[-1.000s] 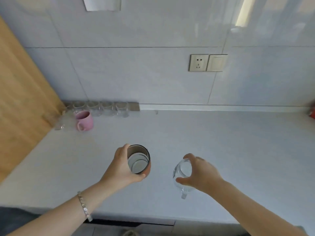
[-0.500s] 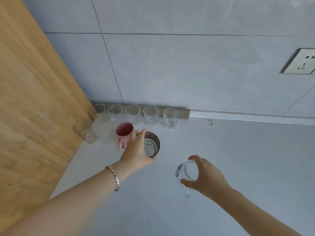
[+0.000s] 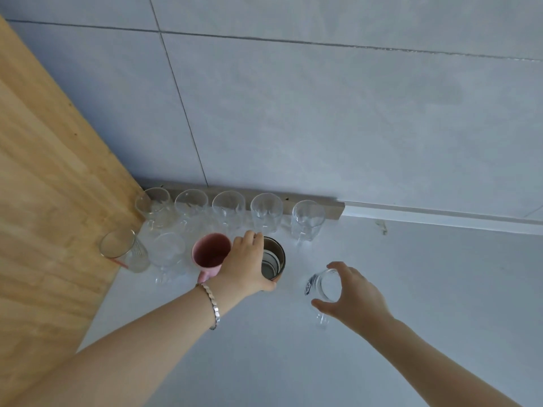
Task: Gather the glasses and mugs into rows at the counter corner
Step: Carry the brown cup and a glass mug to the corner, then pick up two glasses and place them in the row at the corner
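Note:
Several clear glasses [image 3: 266, 211] stand in a row against the back wall at the counter's left corner. In front of them stand a tall glass [image 3: 123, 250], a clear glass mug [image 3: 167, 255] and a pink mug [image 3: 210, 254]. My left hand [image 3: 245, 267] grips a brown mug with a white inside [image 3: 273, 261], right beside the pink mug. My right hand [image 3: 357, 295] holds a clear glass mug [image 3: 324, 284] by its rim, to the right of the brown mug.
A wooden panel [image 3: 44, 201] closes off the counter's left side. The white counter [image 3: 411, 274] runs on to the right and toward me. Grey wall tiles rise behind the row.
Both hands have carried their mugs forward and left to the corner. The brown mug now sits next to the pink mug, and the view has closed in on the rows.

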The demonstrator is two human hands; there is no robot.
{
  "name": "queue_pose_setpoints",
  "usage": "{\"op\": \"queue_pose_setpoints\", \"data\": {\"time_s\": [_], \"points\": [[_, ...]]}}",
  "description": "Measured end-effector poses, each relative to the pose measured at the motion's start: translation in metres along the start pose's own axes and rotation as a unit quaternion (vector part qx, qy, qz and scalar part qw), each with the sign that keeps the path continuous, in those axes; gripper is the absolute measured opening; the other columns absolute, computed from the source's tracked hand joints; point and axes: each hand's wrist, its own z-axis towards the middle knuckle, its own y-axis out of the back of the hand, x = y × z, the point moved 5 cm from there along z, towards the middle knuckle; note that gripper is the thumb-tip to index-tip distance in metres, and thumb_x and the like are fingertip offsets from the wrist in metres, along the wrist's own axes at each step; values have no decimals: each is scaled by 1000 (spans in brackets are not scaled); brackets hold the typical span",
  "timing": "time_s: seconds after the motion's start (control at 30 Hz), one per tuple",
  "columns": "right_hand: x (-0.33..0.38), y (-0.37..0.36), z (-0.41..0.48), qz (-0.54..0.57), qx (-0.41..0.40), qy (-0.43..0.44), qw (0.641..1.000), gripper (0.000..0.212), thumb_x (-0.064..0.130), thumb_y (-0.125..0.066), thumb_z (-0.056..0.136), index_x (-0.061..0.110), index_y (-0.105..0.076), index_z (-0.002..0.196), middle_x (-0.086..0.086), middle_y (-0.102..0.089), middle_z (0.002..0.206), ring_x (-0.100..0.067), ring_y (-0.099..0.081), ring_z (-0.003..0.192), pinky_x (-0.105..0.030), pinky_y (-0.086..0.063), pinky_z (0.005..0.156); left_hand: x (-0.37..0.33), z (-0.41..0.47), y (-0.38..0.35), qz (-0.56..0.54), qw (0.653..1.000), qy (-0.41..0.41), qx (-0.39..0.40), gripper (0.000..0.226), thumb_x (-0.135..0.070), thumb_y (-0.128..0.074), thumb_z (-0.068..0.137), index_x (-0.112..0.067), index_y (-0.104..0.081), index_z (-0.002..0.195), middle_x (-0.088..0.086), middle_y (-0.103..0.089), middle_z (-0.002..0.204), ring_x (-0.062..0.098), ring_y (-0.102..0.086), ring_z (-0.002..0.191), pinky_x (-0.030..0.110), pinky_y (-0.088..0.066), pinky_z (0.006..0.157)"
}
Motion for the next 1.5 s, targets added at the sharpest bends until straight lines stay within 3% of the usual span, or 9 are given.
{"op": "queue_pose_setpoints", "data": {"time_s": [0.33, 0.53, 0.67, 0.73, 0.83, 0.93, 1.23, 1.4, 1.5], "points": [[32, -15, 57, -31, 25, 10, 999, 72, 49, -72, 73, 22, -37, 130, -4, -56, 124, -24, -58, 109, -31, -46, 85, 5, 5, -9, 7, 1000, -27, 9, 102, -40, -72, 74, -9, -8, 148, 10, -22, 149, 27, -29, 135, 33, -28, 113], [12, -24, 36, 102, 38, -42, 993, 107, 41, -76, 74, 10, -5, 148, -12, -38, 143, -28, -43, 130, -36, -38, 105, 4, -10, -13, 33, 999, -14, -16, 97, -42, -65, 80, -3, -7, 148, 15, -11, 157, 29, -15, 145, 35, -17, 120], [-30, -33, -4, 73, 111, -78, 988, 73, 39, -70, 79, 14, -36, 138, -7, -53, 132, -22, -52, 120, -32, -45, 99, -9, -34, -19, 56, 994, -33, -87, 85, -31, -85, 57, 5, -50, 126, 27, -52, 131, 44, -55, 119, 50, -47, 98], [-58, -31, -27, 44, 143, -84, 985, 56, 38, -65, 83, 18, -46, 132, -2, -55, 131, -18, -55, 117, -29, -45, 96, -31, -48, -21, 33, 991, -78, -105, 69, -21, -84, 59, -1, -54, 119, 22, -60, 120, 41, -63, 106, 48, -54, 89], [-111, -19, -63, 44, 165, -112, 979, 49, 36, -61, 86, 20, -49, 130, -1, -54, 132, -18, -57, 114, -28, -45, 93, -85, -64, -31, -49, 989, -135, -29, 38, -18, -60, 85, -13, -52, 122, 4, -61, 115, 23, -59, 110, 33, -49, 92], [-175, 2, -101, 58, 142, -160, 975, 47, 37, -58, 88, 21, -48, 131, 0, -52, 134, -18, -54, 117, -29, -44, 95, -151, -68, -57, -55, 984, -160, 65, 29, -25, -50, 90, -23, -55, 119, -11, -56, 100, 13, -60, 103, 25, -46, 89], [-405, 53, -283, 98, 41, -328, 939, 44, 39, -53, 90, 23, -47, 131, 0, -55, 131, -20, -54, 117, -29, -44, 90, -406, -108, -161, 23, 925, -290, 245, 35, -26, -47, 90, -19, -51, 123, -6, -55, 101, 16, -53, 94, 26, -44, 90], [-537, 76, -418, 106, -11, -415, 903, 41, 34, -50, 89, 22, -49, 129, 0, -54, 129, -20, -54, 109, -23, -40, 72, -550, -154, -229, 84, 900, -333, 270, 35, -28, -48, 89, -17, -53, 122, 1, -60, 117, 18, -55, 96, 25, -43, 86], [-606, 83, -490, 126, -26, -455, 881, 41, 33, -49, 91, 21, -47, 130, -1, -57, 126, -18, -53, 96, -25, -37, 76, -631, -180, -262, 103, 891, -361, 255, 32, -27, -48, 89, -17, -56, 118, 1, -61, 115, 19, -58, 100, 26, -44, 88]]}}
